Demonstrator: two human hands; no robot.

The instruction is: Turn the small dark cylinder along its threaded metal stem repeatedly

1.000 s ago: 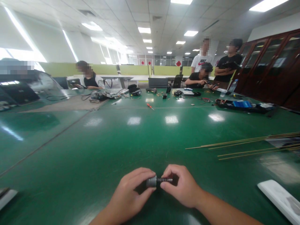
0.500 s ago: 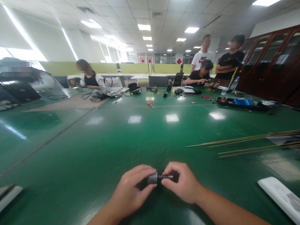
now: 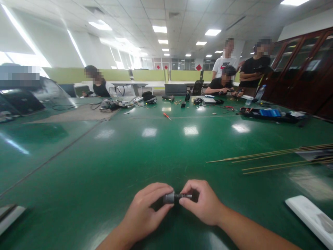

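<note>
At six o'clock, my left hand (image 3: 148, 213) is grasping the grey cylinder (image 3: 169, 197) between thumb and fingers. Its dark ribbed shaft (image 3: 183, 196) is pointing towards three o'clock, where my right hand (image 3: 204, 202) is pinching it. At four o'clock, a white bar (image 3: 309, 218) is lying on the green table (image 3: 135, 152).

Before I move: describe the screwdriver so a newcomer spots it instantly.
Green tabletop, far side, near the middle. The screwdriver lies just this side of the small black parts. Its bright red-orange colour sets it apart from them.
</note>
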